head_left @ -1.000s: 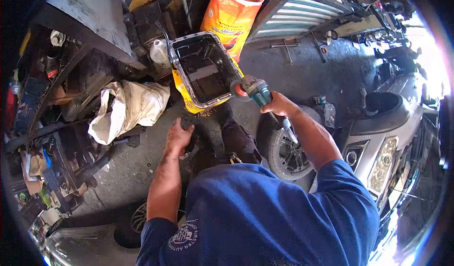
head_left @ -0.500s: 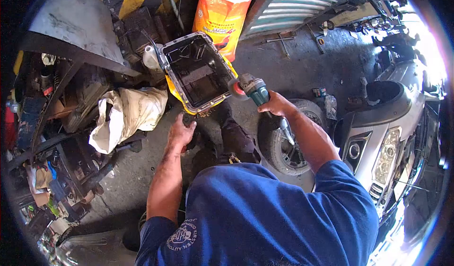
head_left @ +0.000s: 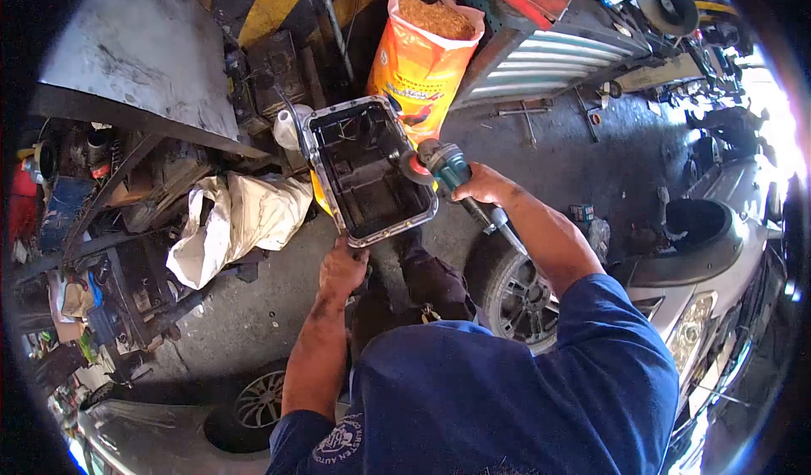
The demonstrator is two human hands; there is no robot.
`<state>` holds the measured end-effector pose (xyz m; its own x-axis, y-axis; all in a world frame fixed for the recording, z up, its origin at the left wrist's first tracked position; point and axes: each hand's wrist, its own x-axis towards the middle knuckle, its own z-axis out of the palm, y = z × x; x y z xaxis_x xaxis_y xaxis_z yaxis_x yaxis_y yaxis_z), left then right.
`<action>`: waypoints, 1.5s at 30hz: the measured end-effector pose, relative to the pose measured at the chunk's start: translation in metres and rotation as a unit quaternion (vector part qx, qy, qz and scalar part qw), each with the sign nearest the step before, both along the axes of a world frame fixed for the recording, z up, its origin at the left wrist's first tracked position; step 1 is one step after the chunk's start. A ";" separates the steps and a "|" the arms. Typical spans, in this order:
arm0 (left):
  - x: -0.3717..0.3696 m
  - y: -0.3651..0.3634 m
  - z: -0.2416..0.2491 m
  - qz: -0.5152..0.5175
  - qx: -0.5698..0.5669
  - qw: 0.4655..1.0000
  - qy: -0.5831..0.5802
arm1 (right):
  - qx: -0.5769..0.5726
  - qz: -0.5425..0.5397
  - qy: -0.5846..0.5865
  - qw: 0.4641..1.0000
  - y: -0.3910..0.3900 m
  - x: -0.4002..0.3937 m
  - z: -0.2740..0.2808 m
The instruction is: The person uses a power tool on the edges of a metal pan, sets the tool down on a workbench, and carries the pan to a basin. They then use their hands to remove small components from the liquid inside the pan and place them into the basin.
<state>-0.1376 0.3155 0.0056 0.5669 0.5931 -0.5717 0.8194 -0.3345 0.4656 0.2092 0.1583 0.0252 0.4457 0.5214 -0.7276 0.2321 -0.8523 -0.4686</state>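
My right hand is wrapped round a teal angle grinder. The grinder's red disc is at the right rim of a dark metal pan; whether they touch I cannot tell. My left hand is closed on the pan's lower left corner, thumb against the rim. The pan lies open side up, dark and oily inside, with a yellow thing partly showing beneath it.
Behind the pan stands an orange sack of shavings. A white bottle and a pale bag are on the left. A wheel and a silver car stand on the right.
My left hand has moved up onto the pan's corner and grips it. The grinder's disc now reaches further over the pan's right rim. The view has shifted, showing more of the sack.
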 end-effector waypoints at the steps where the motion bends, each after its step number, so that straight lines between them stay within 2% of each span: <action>1: 0.001 0.000 0.000 0.009 -0.002 1.000 -0.003 | 0.002 -0.003 0.014 1.000 0.008 0.007 -0.001; 3: 0.005 0.000 -0.004 0.031 -0.015 0.999 0.004 | 0.007 -0.007 0.042 0.999 0.025 0.022 -0.003; 8: 0.008 0.000 -0.011 0.067 0.004 0.998 -0.007 | 0.042 0.033 0.015 0.998 0.075 0.050 -0.019; 10: 0.005 -0.001 -0.015 0.070 0.026 0.997 -0.013 | 0.055 0.041 -0.026 0.997 0.094 0.060 -0.048; 11: 0.005 -0.002 -0.016 0.075 0.026 0.997 -0.017 | 0.045 0.041 -0.001 0.998 0.104 0.070 -0.064; 16: 0.007 -0.005 -0.003 0.094 0.003 0.995 -0.028 | 0.088 -0.002 0.040 0.995 0.138 0.078 -0.047; 18: 0.008 -0.005 0.001 0.099 -0.003 0.995 -0.016 | 0.064 0.013 0.038 0.997 0.142 0.078 -0.043; 21: 0.010 -0.001 0.004 0.095 -0.024 0.995 -0.014 | 0.046 0.027 -0.002 0.999 0.128 0.067 -0.029; 24: 0.002 0.000 -0.008 0.080 -0.009 0.996 -0.033 | 0.041 0.021 0.003 0.999 0.098 0.069 -0.073; 28: -0.001 0.002 -0.010 0.068 -0.034 0.997 -0.012 | 0.025 0.012 0.051 0.998 0.062 0.034 0.008; 29: -0.001 0.002 -0.010 0.065 -0.029 0.997 -0.021 | 0.028 0.018 0.029 0.999 0.045 0.035 -0.021; 32: -0.004 0.003 -0.006 0.054 -0.019 0.997 -0.045 | -0.013 0.007 -0.006 1.000 0.011 0.011 -0.007; 36: -0.014 0.009 -0.018 0.008 -0.010 0.996 -0.086 | -0.022 -0.026 0.018 0.999 -0.042 -0.018 -0.002; 37: -0.010 0.008 -0.010 0.039 -0.042 0.996 -0.064 | -0.029 -0.027 0.006 0.999 -0.052 -0.028 0.005; 40: -0.007 0.012 -0.005 -0.002 -0.028 0.999 -0.025 | -0.045 -0.031 -0.019 0.998 -0.080 -0.059 0.025; 41: -0.011 0.013 -0.009 -0.008 -0.034 0.998 -0.054 | -0.049 -0.036 -0.020 0.998 -0.088 -0.069 0.029; 45: -0.015 0.014 -0.021 -0.020 -0.023 0.998 -0.046 | -0.040 -0.049 -0.009 0.998 -0.106 -0.101 0.041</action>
